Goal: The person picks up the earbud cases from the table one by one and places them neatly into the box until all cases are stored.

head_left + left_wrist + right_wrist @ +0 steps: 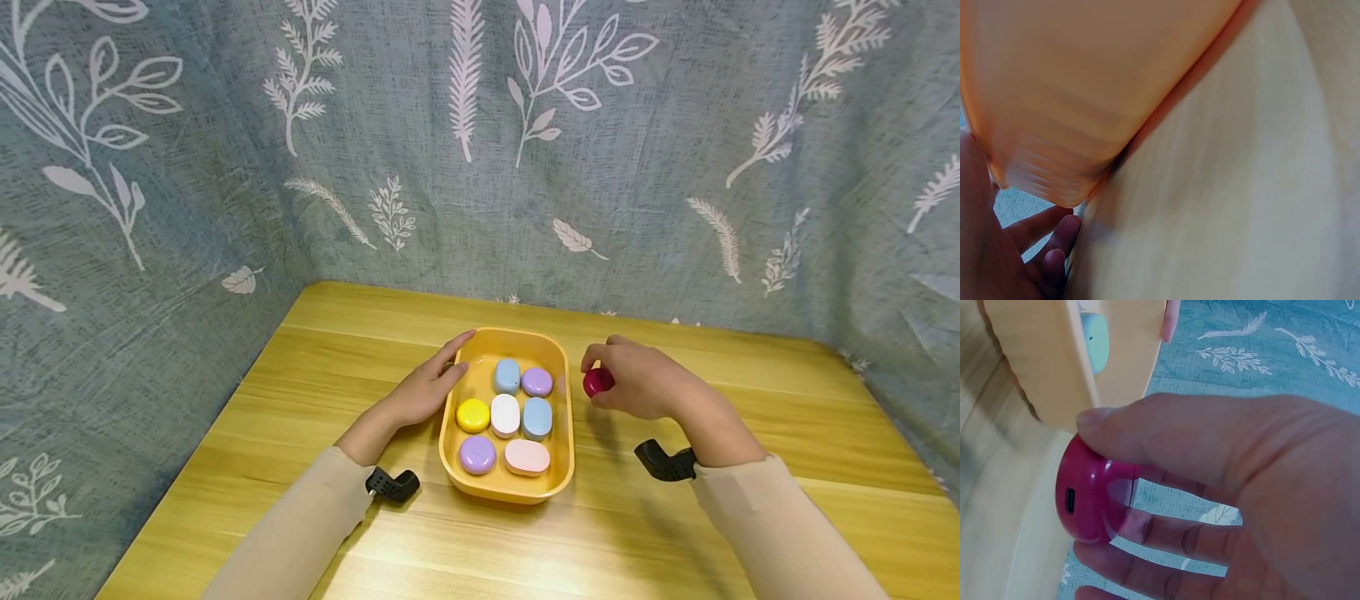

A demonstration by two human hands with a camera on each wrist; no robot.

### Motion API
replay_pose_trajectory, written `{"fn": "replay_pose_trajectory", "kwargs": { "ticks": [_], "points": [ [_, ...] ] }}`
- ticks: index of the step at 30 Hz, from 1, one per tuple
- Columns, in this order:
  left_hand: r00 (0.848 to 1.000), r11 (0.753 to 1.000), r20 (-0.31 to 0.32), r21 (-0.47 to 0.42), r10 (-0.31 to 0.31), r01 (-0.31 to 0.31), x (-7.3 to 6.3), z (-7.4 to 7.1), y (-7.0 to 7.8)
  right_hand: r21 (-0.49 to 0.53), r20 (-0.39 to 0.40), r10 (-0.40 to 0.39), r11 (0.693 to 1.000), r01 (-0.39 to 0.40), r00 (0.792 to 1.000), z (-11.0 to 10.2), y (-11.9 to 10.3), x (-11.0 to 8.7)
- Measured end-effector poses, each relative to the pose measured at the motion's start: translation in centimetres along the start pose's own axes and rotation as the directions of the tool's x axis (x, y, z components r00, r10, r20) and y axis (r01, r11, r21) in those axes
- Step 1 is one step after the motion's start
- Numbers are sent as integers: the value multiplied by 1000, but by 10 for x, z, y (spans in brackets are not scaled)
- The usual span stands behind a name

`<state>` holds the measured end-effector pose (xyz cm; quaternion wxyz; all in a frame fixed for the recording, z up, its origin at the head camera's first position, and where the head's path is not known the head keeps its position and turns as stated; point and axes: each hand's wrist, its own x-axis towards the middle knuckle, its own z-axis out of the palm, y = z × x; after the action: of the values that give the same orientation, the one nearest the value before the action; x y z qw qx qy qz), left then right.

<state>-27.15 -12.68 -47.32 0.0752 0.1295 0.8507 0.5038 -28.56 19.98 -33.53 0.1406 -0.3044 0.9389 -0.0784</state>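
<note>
A yellow plastic bin (pixel 517 492) holds several small rounded cases. My left hand (pixel 423 392) holds the bin's left rim near its far corner, with the thumb over the rim and the fingers along the outside. In the left wrist view, the fingers (pixel 1041 226) show beyond the bin's wall (pixel 1060 94). Just right of the bin, my right hand (pixel 645 379) pinches a glossy magenta earbud case (pixel 1088 494) between thumb and fingers. Its small charging slot faces the right wrist camera, and the case is apart from the bin in the head view.
Inside the bin lie two blue cases (pixel 537 418), two purple cases (pixel 477 455), a yellow case (pixel 472 415), a white case (pixel 505 415) and a pink case (pixel 527 457). The wooden table (pixel 337 333) meets a blue-grey leaf-patterned curtain (pixel 420 208) behind and at the sides.
</note>
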Motion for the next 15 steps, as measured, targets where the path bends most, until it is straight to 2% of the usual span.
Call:
{"fn": "replay_pose_trajectory", "kwargs": {
  "ticks": [15],
  "points": [
    [1000,1000,-4,10,0,1,2,-2,0,-17,-24,-17,1000,16,1000,-4,-12,15]
  ]
}}
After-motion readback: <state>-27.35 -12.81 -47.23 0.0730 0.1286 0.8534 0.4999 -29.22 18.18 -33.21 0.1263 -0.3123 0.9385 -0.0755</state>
